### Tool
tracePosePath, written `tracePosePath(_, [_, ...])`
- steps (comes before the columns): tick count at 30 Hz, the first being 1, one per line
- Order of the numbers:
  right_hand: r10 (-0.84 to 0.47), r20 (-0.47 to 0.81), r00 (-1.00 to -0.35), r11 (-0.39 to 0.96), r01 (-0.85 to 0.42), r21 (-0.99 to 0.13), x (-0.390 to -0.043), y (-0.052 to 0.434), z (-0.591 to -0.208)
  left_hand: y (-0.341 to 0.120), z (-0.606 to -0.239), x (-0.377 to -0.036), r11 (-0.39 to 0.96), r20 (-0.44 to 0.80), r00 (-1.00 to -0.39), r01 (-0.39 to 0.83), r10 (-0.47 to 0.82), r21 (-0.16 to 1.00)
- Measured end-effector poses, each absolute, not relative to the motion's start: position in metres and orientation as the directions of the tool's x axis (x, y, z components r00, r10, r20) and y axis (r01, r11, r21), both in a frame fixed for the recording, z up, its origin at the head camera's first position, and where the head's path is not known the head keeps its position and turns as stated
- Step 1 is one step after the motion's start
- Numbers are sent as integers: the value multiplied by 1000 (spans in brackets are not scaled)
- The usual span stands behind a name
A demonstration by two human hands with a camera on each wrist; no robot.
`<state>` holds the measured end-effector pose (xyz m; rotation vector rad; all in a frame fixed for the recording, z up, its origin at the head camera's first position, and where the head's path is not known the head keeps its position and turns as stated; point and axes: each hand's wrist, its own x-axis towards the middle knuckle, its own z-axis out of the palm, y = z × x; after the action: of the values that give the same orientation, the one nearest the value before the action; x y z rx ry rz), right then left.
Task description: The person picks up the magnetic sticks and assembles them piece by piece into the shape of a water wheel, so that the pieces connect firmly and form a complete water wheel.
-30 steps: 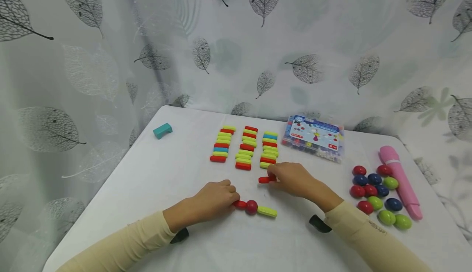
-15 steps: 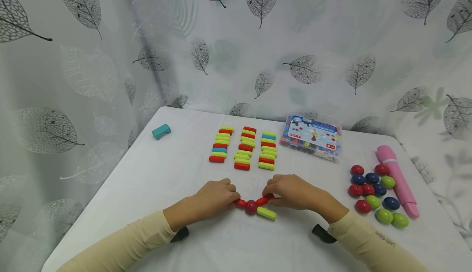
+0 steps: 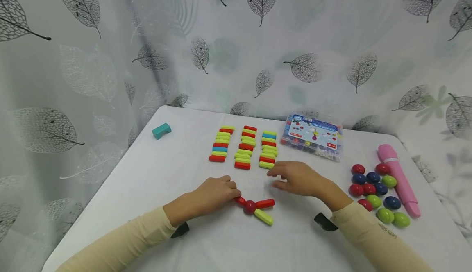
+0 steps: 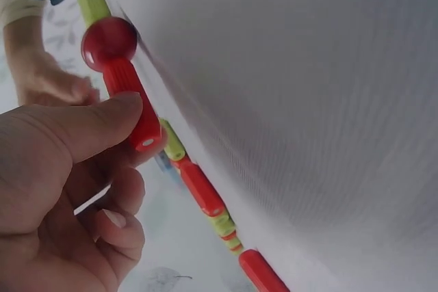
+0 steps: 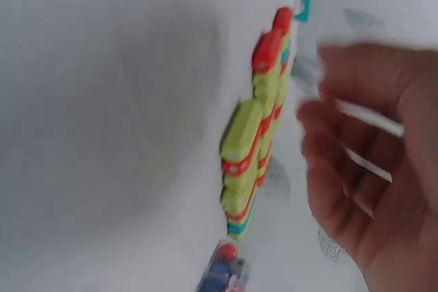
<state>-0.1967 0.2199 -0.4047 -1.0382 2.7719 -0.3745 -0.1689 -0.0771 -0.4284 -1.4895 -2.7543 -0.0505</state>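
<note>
In the head view my left hand pinches a red stick between thumb and fingers. This stick's far end meets a dark red ball. From the ball's other side spread a second red stick and a yellow-green stick. Close up in the left wrist view, the thumb lies along the ridged red stick, below the ball. My right hand holds nothing; its thumb and fingers are apart, just in front of the right row of sticks.
Three rows of red, yellow-green and blue sticks lie farther back. A clear box with a printed label stands behind right. Several coloured balls and a pink roll lie right. A teal block sits far left.
My right hand set a red stick against the ball, let go and moved back toward the right row. The joined piece turned slightly, its yellow-green stick now pointing nearer. My left hand keeps its pinch.
</note>
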Motion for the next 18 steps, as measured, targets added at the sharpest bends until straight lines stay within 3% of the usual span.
tracePosePath(3, [-577, 5, -817, 805, -570, -167, -211, 221, -407, -78, -428, -172, 542, 13, -542, 840, 840, 26])
tracePosePath(6, [-543, 2, -840, 836, -541, -95, -223, 217, -415, -79, -428, -174, 536, 0, -537, 843, 844, 30])
tracePosePath(18, [-517, -54, -854, 856, -515, -40, -234, 199, -431, -81, -426, -178, 522, -26, -521, 853, 853, 24])
